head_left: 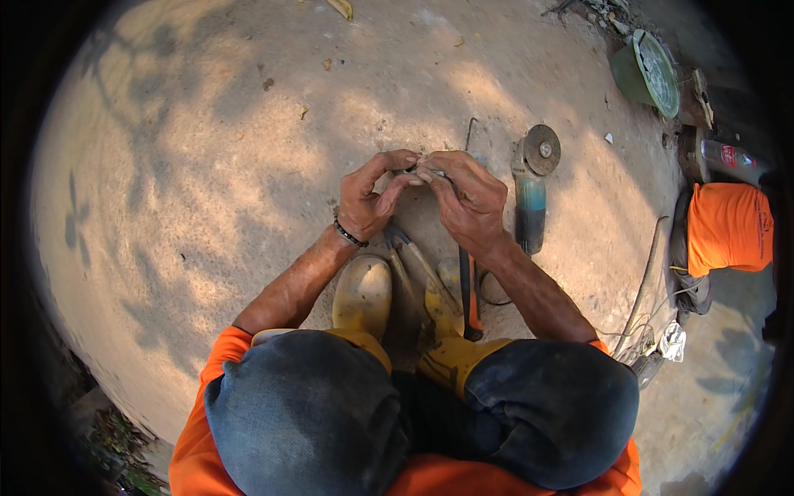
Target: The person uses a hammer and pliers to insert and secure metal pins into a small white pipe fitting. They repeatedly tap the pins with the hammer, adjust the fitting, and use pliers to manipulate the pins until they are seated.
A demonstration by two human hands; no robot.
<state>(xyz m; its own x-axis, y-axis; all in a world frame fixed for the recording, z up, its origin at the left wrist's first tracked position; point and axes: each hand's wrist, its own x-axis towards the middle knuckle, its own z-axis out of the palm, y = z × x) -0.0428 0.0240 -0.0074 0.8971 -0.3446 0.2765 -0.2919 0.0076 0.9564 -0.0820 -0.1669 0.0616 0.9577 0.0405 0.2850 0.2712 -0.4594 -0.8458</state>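
My left hand (374, 194) and my right hand (473, 197) meet in front of me, fingers pinched together around a small dark piece (411, 171). Most of that piece is covered by the fingertips, so its kind cannot be made out. Below the right hand lies a hacksaw with an orange and black handle (472, 307); the right wrist partly hides it. Just to its right rests an angle grinder (530, 207) with a blue-green body and a round disc (542, 150). Long-handled pincers or cutters (411, 258) stand between my boots, below the left hand.
My yellow boots (362, 291) are planted on the dusty concrete ground (240, 165). Farther right are a green bucket (633, 74) tipped over, a plastic bottle (728, 155), an orange cloth bundle (728, 227) and a thin rod (645, 277) near cables.
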